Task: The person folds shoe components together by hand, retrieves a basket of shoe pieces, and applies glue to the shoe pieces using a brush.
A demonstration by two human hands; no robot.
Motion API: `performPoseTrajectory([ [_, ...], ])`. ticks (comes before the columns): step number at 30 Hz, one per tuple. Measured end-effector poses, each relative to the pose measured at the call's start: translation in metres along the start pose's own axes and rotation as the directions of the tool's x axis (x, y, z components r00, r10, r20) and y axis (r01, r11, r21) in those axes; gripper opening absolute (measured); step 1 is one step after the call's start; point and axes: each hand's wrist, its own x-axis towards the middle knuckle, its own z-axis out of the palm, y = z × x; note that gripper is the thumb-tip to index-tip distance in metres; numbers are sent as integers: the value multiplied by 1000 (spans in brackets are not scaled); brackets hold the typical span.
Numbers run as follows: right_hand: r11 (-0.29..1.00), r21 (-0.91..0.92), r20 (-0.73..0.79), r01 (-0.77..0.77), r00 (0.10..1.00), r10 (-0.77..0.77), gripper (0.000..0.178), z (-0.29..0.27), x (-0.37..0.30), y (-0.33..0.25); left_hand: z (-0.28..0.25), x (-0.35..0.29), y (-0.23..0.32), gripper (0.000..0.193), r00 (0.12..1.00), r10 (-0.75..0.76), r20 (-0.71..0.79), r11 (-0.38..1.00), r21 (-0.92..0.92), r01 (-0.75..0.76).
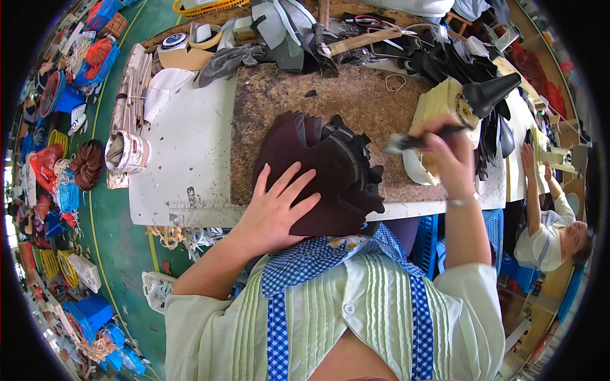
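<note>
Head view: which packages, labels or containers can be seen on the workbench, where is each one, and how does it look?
Tin can: left bench edge, round, white with red printed label.
Round tin: far left corner, white lid with dark ring.
Basket: far edge, yellow plastic mesh.

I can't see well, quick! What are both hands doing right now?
Left hand: open, fingers spread, pressing flat on the stack of dark maroon pieces.
Right hand: closed around a dark-handled brush.
</note>
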Motion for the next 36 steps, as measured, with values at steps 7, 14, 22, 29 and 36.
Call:
performPoseTrajectory([
  [7,901,-246,674,358,731,-106,16,140,120,0,-1,4,5,80,996,-72,56,997,-18,73],
  [14,824,-372,743,428,669,-12,13,157,137,-1,0,2,2,81,996,-82,19,990,-110,84],
  [22,801,-486,644,351,763,57,15,126,105,1,-2,2,1,79,997,-72,-6,987,-144,70],
  [29,775,-603,393,190,916,81,24,81,65,6,0,4,2,77,994,-103,-45,983,-155,95],
  [36,942,-330,20,-57,998,68,30,106,44,-10,-1,4,3,74,994,-109,-16,986,-125,106],
])
